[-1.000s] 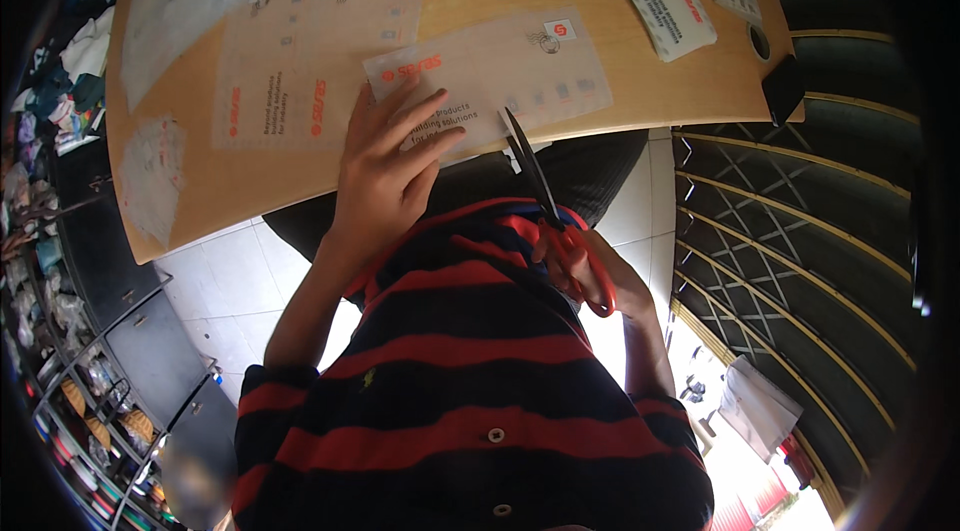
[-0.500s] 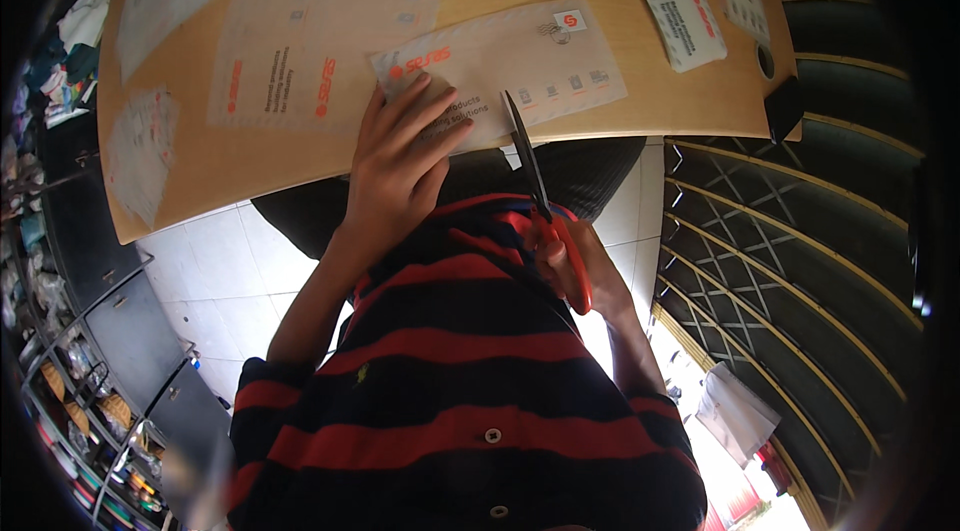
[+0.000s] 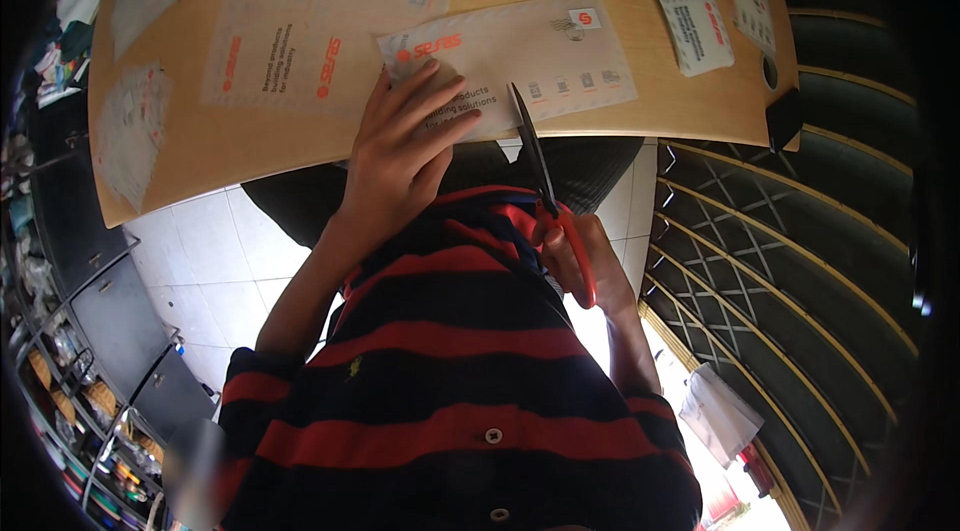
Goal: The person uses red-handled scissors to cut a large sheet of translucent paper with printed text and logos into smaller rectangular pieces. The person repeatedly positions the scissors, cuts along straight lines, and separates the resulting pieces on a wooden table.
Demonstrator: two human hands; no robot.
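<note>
Item 1: printed translucent sheet (image 3: 545, 56). Location: on the worktop (image 3: 230, 141), mid-width, along the near edge, set slightly askew. Whether its near edge overhangs cannot be told. Handling, as judged: very light, thin, limp; apt to slide on the smooth surface, to curl at loose edges, and to crease or tear if pulled unevenly. Hold: broad, flat pressure on the left half, near side; a pinch at the near edge would give firmer control, fingers well left of the blades.

Item 2: left grip (image 3: 397, 151). Open, fingers spread and laid flat on the sheet's left part; not closed round anything visible.

Item 3: right grip (image 3: 600, 256). Closed on the red handles of the scissors.

Item 4: scissors (image 3: 540, 171). Long dark blades pointing far and slightly left, tip over the sheet's middle; whether the blades straddle the film cannot be told. Handling, as judged: rigid, much heavier than the film; best held by the handle loops.

Item 5: larger translucent sheet (image 3: 375, 6), flat, far left of Item 1.

Item 6: small printed packets (image 3: 695, 31), right side, well apart.

Item 7: loose translucent pieces (image 3: 130, 131), left end, heaped.
</note>
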